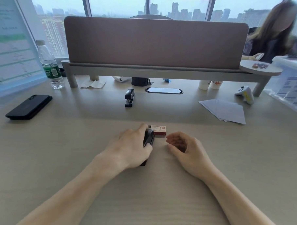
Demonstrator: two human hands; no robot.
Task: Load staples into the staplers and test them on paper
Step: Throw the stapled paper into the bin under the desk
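Middle of the pale wooden surface [90, 178]: the left hand [131, 145] clamps round the small black plastic stapler [149, 138], just beside the red-and-white cardboard staple box [159, 130]. The right hand [185, 148] hovers loosely curled, seemingly empty. Best to pin the base flat, then swing the top fully open.

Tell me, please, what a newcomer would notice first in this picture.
The left hand grips a black stapler at the near middle of the desk, beside a staple box; the right hand hovers loosely curled alongside. A second stapler stands farther back, white paper sheets to its right.
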